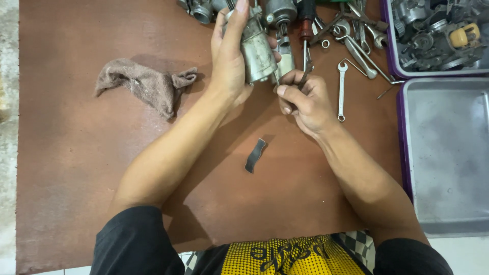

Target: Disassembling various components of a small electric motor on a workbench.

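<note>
The left hand point(229, 58) was wrapped around a grey metal motor housing point(259, 51), a cylinder held upright a little above the tabletop point(76, 168), with the fingers point(235, 25) clasped up its near side and the thumb out of sight behind it. Just beside those fingers, at the lower edge of the housing, the right hand point(305, 104) was clenched on a slim dark tool point(305, 76), most likely small pliers, its tip touching or nearly touching a thin pin at the housing's base; exactly what the tip gripped I could not tell. By my reckoning the work on the motor was somewhere in the middle: a geared shaft piece point(281, 20) lay just beyond the left fingers, apart from the housing, which suggested the unit was already partly opened, while the housing itself was not yet set down. A red-handled screwdriver point(306, 25) and a small spanner point(341, 89) lay near the right fingers, with more spanners point(359, 38) further out. A dark bent strip point(255, 155) lay on the tabletop below both hands, and a crumpled rag point(145, 84) well off from the left fingers. Beyond the right hand stood a tray of parts point(389, 40) and a grey tray point(448, 153).
</note>
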